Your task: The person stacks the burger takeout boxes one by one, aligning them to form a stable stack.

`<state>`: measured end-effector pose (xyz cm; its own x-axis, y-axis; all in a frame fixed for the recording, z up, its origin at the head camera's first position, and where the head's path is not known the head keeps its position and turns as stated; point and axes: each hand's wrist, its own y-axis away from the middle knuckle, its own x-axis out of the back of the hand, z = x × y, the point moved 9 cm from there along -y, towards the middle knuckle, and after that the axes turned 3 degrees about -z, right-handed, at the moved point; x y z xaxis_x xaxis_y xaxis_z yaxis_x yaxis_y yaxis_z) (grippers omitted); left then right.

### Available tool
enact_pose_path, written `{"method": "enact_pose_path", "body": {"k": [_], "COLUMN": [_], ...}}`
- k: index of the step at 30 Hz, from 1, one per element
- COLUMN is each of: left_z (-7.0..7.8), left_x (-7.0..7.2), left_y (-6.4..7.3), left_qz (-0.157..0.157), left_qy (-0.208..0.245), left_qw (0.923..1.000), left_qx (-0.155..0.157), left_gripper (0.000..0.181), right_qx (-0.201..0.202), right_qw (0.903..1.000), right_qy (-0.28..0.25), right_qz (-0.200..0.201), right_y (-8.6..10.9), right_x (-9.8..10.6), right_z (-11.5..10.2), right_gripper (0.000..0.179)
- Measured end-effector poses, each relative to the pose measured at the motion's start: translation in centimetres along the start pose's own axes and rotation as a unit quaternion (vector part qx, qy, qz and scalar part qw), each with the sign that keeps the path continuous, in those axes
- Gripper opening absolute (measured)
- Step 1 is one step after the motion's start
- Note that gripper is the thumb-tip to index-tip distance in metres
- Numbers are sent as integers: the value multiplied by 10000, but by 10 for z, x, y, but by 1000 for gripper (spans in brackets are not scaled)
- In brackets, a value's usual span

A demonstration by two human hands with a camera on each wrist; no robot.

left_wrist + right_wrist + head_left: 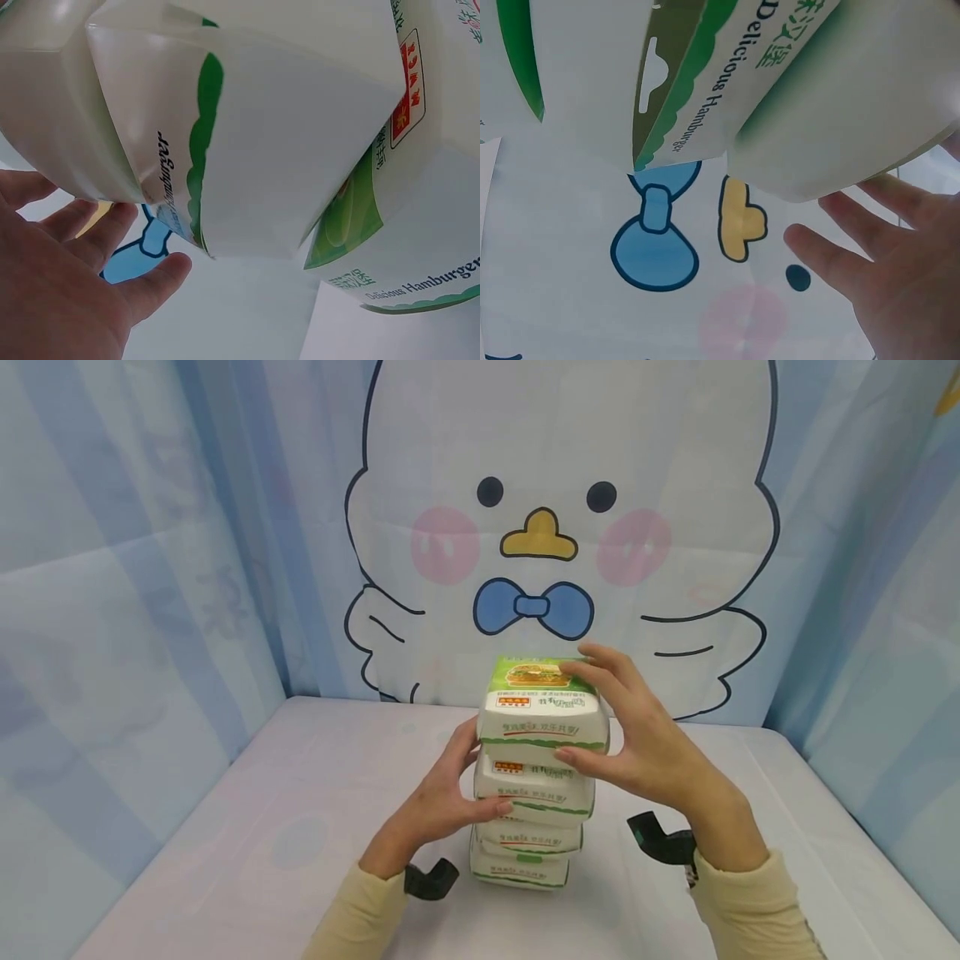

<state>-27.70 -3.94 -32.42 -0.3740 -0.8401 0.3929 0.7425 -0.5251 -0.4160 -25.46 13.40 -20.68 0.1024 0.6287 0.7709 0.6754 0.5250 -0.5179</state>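
Several white and green cardboard burger boxes stand in a slightly leaning stack. My right hand holds the top burger box, its thumb on the lower front and its fingers over the far right side. Lower down, my left hand grips the second burger box from the left, thumb across the front. That hand's fingers reach along the box's side in the left wrist view. In the right wrist view, the fingers meet the far underside edge of a box. The lower burger boxes rest on the table.
A pale cloth covers the table. Behind it hangs a curtain printed with a chick and a blue bow tie. Light blue curtains close off both sides. A black camera mount sits at my right wrist.
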Motion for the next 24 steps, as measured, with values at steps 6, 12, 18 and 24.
{"method": "enact_pose_path", "body": {"k": [6,12,18,24], "left_z": [-1,0,1,2], "left_x": [1,2,3,9], "left_y": [-1,-1,0,0], "left_qz": [1,-17,-33,34], "left_qy": [19,100,100,-41], "left_qw": [10000,9998,9999,10000], "left_qx": [-81,-152,-63,39], "left_gripper": [99,98,98,100], "right_qx": [-50,-91,-86,-208], "right_qw": [10000,9999,9998,9996], "right_qy": [49,42,76,-18], "right_qz": [-21,-107,-167,-211], "right_y": [2,3,5,11], "right_x": [-1,-3,-1,1], "right_z": [2,4,4,10], "right_gripper": [95,99,103,92]}}
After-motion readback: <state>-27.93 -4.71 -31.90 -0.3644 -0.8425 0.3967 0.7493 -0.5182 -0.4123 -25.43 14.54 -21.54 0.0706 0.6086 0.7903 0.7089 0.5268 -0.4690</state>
